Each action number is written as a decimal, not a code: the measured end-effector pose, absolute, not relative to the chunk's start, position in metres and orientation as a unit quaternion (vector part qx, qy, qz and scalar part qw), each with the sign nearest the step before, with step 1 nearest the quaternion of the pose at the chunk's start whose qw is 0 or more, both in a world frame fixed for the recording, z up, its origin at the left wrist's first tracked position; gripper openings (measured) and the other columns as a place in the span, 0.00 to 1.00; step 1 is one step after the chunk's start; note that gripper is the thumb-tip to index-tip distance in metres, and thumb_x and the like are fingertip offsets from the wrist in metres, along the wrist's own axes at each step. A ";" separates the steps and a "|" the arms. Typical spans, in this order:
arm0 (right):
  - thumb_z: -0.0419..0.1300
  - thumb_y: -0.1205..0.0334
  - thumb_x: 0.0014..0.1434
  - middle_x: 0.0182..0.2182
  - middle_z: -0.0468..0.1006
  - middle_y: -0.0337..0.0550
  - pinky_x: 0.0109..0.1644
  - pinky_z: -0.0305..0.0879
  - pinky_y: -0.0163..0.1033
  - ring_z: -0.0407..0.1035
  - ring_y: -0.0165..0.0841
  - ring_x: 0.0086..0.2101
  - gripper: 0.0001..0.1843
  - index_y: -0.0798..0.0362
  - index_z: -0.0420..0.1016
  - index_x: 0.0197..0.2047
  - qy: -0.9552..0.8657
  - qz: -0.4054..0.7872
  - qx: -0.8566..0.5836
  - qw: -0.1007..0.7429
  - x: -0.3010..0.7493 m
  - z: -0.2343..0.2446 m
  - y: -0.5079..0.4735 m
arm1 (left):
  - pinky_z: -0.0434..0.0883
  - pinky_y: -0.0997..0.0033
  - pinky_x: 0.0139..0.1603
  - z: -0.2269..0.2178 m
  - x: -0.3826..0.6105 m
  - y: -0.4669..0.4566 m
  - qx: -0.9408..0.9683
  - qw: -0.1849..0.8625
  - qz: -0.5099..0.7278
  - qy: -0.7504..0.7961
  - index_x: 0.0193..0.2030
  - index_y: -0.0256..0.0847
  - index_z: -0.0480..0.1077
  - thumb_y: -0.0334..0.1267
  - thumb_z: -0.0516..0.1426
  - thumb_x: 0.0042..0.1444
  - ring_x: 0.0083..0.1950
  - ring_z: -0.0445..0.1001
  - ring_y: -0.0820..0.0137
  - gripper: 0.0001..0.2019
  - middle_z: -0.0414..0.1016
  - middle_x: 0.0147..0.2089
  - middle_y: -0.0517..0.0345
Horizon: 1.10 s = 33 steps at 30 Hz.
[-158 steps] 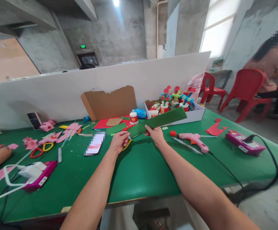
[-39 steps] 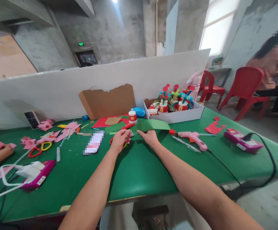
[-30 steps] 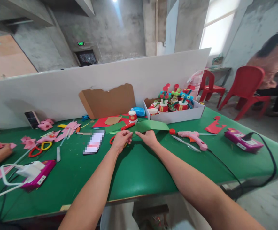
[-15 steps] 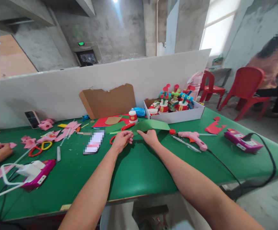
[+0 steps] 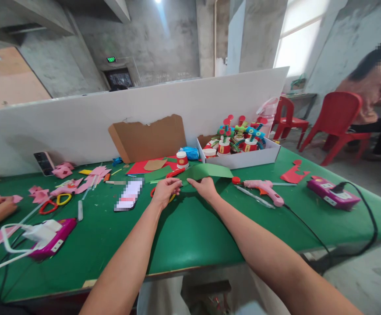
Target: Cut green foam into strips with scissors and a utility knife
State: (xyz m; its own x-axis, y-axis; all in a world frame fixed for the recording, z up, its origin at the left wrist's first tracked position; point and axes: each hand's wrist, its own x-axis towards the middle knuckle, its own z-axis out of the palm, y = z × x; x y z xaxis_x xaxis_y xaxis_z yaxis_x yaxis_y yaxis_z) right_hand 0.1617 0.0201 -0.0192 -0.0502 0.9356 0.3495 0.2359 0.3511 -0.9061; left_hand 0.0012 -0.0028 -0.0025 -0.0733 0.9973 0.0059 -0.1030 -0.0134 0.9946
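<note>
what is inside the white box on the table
Inside the white box are several figures with red-and-white cups and red discs. Its floor can't be seen, covered by the figures and front wall.

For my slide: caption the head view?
Right hand holding a green paper strip, left hand close by, pink glue gun on the table.

Both bare forearms [image 5: 259,234] angle in toward that green paper strip [image 5: 213,171], lol. Left hand [image 5: 166,191] bunched up just off its left end (can't see what's pinched); right hand [image 5: 206,189] gripping its near edge, thumb poking leftward.
</note>
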 end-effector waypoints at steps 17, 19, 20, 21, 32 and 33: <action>0.65 0.51 0.50 0.26 0.81 0.47 0.40 0.69 0.39 0.75 0.40 0.32 0.15 0.55 0.77 0.23 -0.629 0.316 -0.481 0.522 0.165 -0.018 0.023 | 0.65 0.77 0.20 -0.004 0.000 -0.001 0.467 0.497 0.536 0.498 0.26 0.35 0.74 0.43 0.68 0.32 0.20 0.67 0.78 0.16 0.73 0.23 0.58; 0.63 0.49 0.51 0.19 0.77 0.45 0.34 0.67 0.38 0.72 0.37 0.26 0.21 0.54 0.71 0.16 -0.614 0.326 -0.504 0.512 0.166 -0.019 0.025 | 0.65 0.77 0.20 -0.003 0.000 -0.002 0.463 0.490 0.543 0.501 0.27 0.35 0.74 0.43 0.68 0.33 0.20 0.66 0.77 0.16 0.72 0.22 0.58; 0.63 0.48 0.51 0.16 0.75 0.44 0.32 0.66 0.38 0.71 0.36 0.24 0.22 0.54 0.68 0.14 -0.609 0.334 -0.508 0.509 0.166 -0.019 0.025 | 0.64 0.77 0.20 -0.002 0.000 -0.002 0.463 0.487 0.548 0.498 0.28 0.35 0.74 0.43 0.68 0.34 0.20 0.66 0.78 0.16 0.71 0.22 0.59; 0.63 0.48 0.51 0.15 0.73 0.43 0.31 0.65 0.38 0.69 0.34 0.22 0.23 0.53 0.67 0.13 -0.605 0.341 -0.508 0.509 0.167 -0.019 0.025 | 0.64 0.78 0.20 0.000 -0.001 -0.003 0.464 0.487 0.551 0.494 0.28 0.35 0.73 0.44 0.67 0.35 0.20 0.66 0.78 0.16 0.70 0.22 0.60; 0.63 0.49 0.50 0.15 0.71 0.41 0.31 0.64 0.38 0.66 0.32 0.21 0.22 0.53 0.65 0.14 -0.589 0.372 -0.490 0.525 0.165 -0.018 0.024 | 0.58 0.79 0.14 0.009 -0.002 -0.010 0.487 0.579 0.505 0.415 0.27 0.43 0.57 0.38 0.55 0.45 0.15 0.60 0.76 0.08 0.61 0.17 0.69; 0.63 0.49 0.49 0.15 0.71 0.41 0.30 0.64 0.38 0.66 0.32 0.21 0.21 0.52 0.65 0.14 -0.592 0.372 -0.482 0.528 0.164 -0.018 0.023 | 0.58 0.79 0.14 0.009 -0.001 -0.010 0.487 0.580 0.503 0.416 0.27 0.44 0.57 0.38 0.55 0.45 0.15 0.60 0.76 0.08 0.61 0.17 0.69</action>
State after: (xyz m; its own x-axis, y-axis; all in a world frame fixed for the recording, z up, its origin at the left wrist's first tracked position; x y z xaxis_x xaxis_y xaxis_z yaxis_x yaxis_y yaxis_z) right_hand 0.1640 0.0234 -0.0179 0.0217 0.9638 0.2657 0.1781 0.2578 -0.9496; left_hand -0.0011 -0.0098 0.0092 0.1482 0.9889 0.0071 -0.1775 0.0195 0.9839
